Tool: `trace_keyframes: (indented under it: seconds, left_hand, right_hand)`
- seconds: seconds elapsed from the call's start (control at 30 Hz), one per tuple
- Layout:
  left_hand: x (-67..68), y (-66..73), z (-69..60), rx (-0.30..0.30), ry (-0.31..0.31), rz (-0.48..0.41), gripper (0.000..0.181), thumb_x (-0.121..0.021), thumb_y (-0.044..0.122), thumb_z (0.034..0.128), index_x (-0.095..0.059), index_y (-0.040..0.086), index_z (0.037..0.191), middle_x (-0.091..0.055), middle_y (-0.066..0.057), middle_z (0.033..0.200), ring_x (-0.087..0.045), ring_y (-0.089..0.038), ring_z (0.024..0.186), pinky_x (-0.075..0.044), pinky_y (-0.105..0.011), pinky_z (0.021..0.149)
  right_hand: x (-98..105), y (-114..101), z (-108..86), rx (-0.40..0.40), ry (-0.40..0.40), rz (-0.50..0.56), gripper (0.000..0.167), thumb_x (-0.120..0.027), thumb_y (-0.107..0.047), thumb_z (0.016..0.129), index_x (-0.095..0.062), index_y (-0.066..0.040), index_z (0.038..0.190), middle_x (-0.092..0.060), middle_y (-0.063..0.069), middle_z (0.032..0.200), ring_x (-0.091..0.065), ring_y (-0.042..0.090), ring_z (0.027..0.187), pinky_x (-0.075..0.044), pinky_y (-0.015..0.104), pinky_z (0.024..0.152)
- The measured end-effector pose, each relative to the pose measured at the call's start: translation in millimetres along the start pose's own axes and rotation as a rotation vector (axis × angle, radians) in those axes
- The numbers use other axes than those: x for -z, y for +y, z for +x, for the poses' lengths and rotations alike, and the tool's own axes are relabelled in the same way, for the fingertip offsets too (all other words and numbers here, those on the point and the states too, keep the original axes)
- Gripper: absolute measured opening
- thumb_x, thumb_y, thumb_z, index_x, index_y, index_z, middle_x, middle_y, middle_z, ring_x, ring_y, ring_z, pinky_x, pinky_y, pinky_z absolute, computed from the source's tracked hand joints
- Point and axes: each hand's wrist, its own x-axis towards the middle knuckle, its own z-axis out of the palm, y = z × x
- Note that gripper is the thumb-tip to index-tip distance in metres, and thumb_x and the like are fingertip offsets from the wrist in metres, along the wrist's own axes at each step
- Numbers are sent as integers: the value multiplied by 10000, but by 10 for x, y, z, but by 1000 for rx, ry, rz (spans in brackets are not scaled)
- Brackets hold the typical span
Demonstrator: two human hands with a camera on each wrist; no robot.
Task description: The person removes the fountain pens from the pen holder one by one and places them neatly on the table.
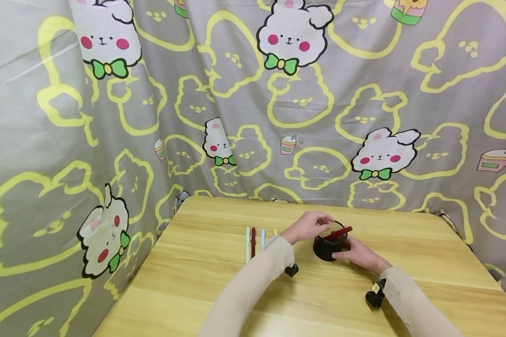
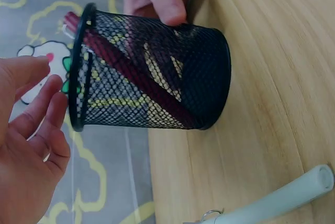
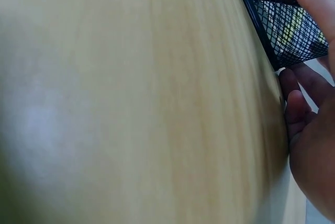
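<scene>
A black mesh pen holder (image 1: 326,251) stands upright on the table, with a dark red pen (image 1: 339,233) leaning inside it and its end above the rim. My right hand (image 1: 358,254) grips the holder's side, thumb apart from the fingers; the right wrist view catches this hand (image 3: 319,124) by the mesh. Close to the rim is my left hand (image 1: 308,227), holding nothing. In the left wrist view its fingers (image 2: 39,114) are loosely bent, and the pen (image 2: 131,72) shows through the mesh, away from them.
Left of the holder lie a mint green pen (image 1: 248,243), another dark red pen (image 1: 253,241), a light blue pen (image 1: 263,238) and a yellow one (image 1: 276,232), partly behind the left sleeve (image 1: 253,281). A patterned curtain (image 1: 236,107) hangs behind the wooden table (image 1: 185,262).
</scene>
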Motion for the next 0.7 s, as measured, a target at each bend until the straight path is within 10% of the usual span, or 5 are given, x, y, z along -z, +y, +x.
trace_keyframes:
  seconds: [0.3,0.7]
  left_hand:
    - [-25,41,172,-141,-95,146,293,-536,144,971,-600,128,1257,-629,-24,1128,-576,-17,937,-415,-97,779]
    - [-50,148,291,-262,-149,353,313,-549,140,962,-609,185,1266,-598,-6,1094,-537,-72,995,-388,-108,826]
  right_hand:
    - [12,-27,23,25,-11,3,685,-742,-203,830,-397,11,1382,-527,182,1298,-513,162,1136,-384,202,918]
    - [3,-7,18,27,1,-1,686,-742,-214,832,-397,40,1368,-513,195,1305,-510,130,1130,-388,182,905]
